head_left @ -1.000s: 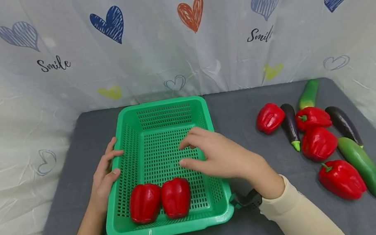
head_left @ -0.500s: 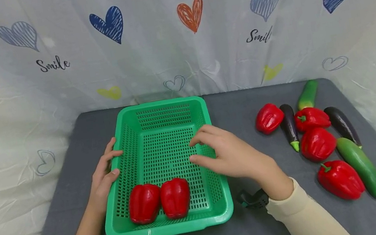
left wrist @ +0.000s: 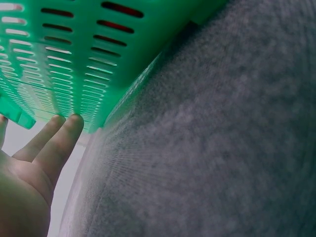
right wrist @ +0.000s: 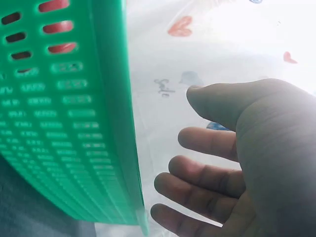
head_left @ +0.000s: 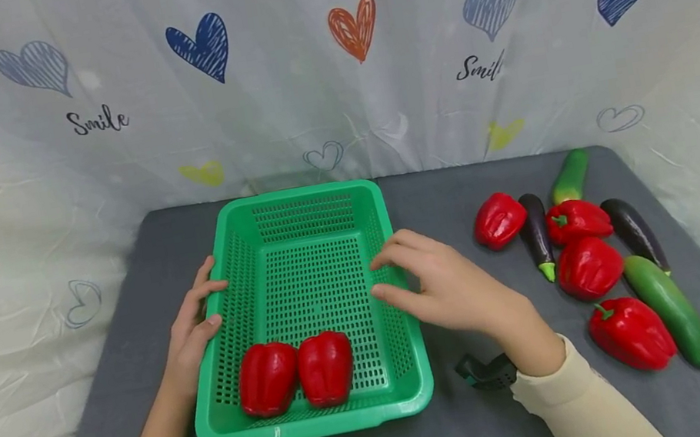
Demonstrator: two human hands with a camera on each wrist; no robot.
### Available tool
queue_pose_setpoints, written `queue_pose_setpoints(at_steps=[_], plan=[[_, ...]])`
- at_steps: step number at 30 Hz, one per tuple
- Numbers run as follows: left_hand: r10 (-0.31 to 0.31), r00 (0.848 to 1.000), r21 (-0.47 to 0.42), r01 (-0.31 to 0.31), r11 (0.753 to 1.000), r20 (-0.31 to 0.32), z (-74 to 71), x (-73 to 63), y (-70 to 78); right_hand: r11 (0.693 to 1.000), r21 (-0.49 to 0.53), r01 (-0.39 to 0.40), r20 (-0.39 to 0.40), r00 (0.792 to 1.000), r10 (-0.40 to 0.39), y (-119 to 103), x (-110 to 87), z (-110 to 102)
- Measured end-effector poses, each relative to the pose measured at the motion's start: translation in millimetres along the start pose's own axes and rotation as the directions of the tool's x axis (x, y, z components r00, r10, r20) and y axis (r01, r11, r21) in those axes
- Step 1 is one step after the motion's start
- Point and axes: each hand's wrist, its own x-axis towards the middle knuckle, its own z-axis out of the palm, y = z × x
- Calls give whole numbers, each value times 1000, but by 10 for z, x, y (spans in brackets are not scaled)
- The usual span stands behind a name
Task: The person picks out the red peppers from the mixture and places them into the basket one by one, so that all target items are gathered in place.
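A green plastic basket (head_left: 314, 295) with slotted walls stands on the grey table, with two red bell peppers (head_left: 269, 379) side by side at its near end. My left hand (head_left: 190, 329) holds the basket's left rim, thumb and one finger over the edge. In the left wrist view, two fingertips (left wrist: 74, 118) touch the outer wall below the rim. Over the right rim hovers my right hand (head_left: 439, 285), fingers loosely bent and thumb apart, holding nothing. The right wrist view shows a gap between its fingertips and the basket (right wrist: 116, 118).
To the right lie several more red bell peppers (head_left: 631, 334), two eggplants (head_left: 636, 234) and two green cucumber-like vegetables (head_left: 672, 310). Behind the table hangs a white curtain (head_left: 278, 51) printed with hearts. A black strap (head_left: 489, 372) sits by the right wrist.
My right hand has drawn back to the right, from above the basket's inside to its right rim. My left hand, the basket and the peppers have stayed put.
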Motion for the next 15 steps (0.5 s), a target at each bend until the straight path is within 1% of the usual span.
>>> queue_pose_setpoints(at_steps=[5, 10, 15], plan=[[-6, 1000, 7, 6, 1000, -1, 7, 1, 7, 1000, -17, -10, -18, 1000, 9, 45, -84, -58], [-2, 1000, 9, 2, 1000, -3, 3, -1, 14, 999, -36, -27, -7, 1000, 27, 92, -157, -93], [-3, 1000, 12, 3, 1000, -4, -5, -2, 13, 996, -77, -54, -4, 999, 54, 137, -233, -117]])
